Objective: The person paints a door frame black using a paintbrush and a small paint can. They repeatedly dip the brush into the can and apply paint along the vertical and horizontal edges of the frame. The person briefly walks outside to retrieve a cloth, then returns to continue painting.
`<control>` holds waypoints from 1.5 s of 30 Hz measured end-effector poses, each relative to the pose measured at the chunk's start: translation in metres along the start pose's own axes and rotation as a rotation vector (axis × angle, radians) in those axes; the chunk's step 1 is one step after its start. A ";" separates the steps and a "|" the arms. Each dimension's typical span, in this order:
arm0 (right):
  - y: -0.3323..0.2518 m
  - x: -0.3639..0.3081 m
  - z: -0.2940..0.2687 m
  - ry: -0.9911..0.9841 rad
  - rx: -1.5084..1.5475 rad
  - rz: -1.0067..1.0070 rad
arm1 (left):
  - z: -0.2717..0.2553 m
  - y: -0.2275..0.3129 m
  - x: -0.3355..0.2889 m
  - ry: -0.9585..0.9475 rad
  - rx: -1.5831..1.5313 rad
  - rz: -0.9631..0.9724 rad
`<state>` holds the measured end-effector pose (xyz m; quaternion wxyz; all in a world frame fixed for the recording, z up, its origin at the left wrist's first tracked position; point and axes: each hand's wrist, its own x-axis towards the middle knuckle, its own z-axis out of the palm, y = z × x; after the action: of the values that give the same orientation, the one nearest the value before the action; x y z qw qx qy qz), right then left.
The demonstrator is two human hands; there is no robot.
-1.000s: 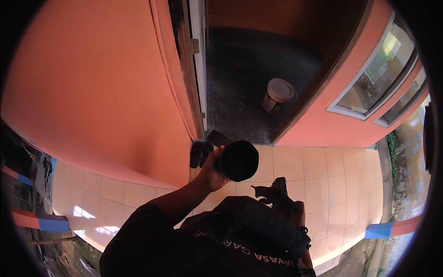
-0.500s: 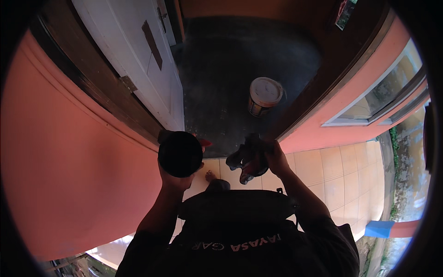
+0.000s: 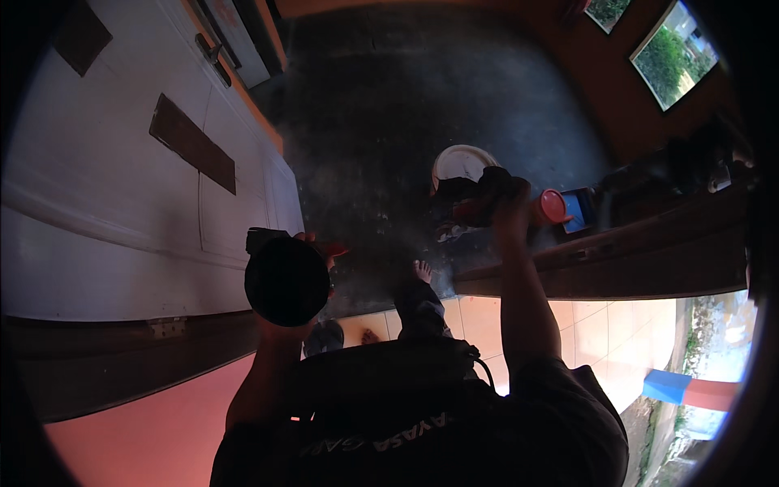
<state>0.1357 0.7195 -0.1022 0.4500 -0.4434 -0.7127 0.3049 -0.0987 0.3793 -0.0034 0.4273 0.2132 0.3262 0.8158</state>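
Left hand (image 3: pixel 284 328): fingers wrapped around a dark round object (image 3: pixel 287 282); a red piece (image 3: pixel 335 248) projects beside the fingertips and a dark block (image 3: pixel 261 240) shows at the far edge. Right hand (image 3: pixel 513 200): appears closed on a dark crumpled item (image 3: pixel 471 196), held out in front of the lidded bucket (image 3: pixel 461 159) on the dark floor (image 3: pixel 365 138). A red round container (image 3: pixel 553 205) and a blue tray (image 3: pixel 578 211) lie just beyond that hand.

Risks, in judgement: a loose end of the crumpled item could snag the bucket rim or knock the red container, given how near they are. The load in the left hand could strike the white door (image 3: pixel 122 187) if that arm swings outward. With both hands occupied, a stumble by the bare foot (image 3: pixel 423 271) at the doorway would be hard to check.

Limits: the round object's contents, if any, are lost in shadow. The right fingers are too dark to separate. Whether the red piece is gripped cannot be told. The bucket's lower body is largely covered.
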 end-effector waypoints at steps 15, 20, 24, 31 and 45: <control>0.251 0.159 0.182 -0.625 -1.002 0.240 | -0.048 -0.051 0.225 0.236 -0.298 -0.029; 0.318 0.086 0.251 -0.955 -0.773 0.660 | -0.069 -0.085 0.270 0.231 -0.330 -0.112; 0.305 0.068 0.240 -0.884 -0.565 0.643 | -0.073 -0.106 0.290 0.312 -0.403 -0.178; 0.331 0.175 0.178 -0.273 -0.911 0.209 | -0.075 -0.115 0.308 0.288 -0.396 -0.232; 0.330 0.108 0.198 -0.943 -0.896 0.555 | -0.087 -0.128 0.316 0.302 -0.404 -0.263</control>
<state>0.0517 0.9491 -0.4180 -0.2268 -0.5717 -0.7493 0.2453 -0.2537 0.6669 -0.1340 0.5097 -0.0445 0.2418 0.8244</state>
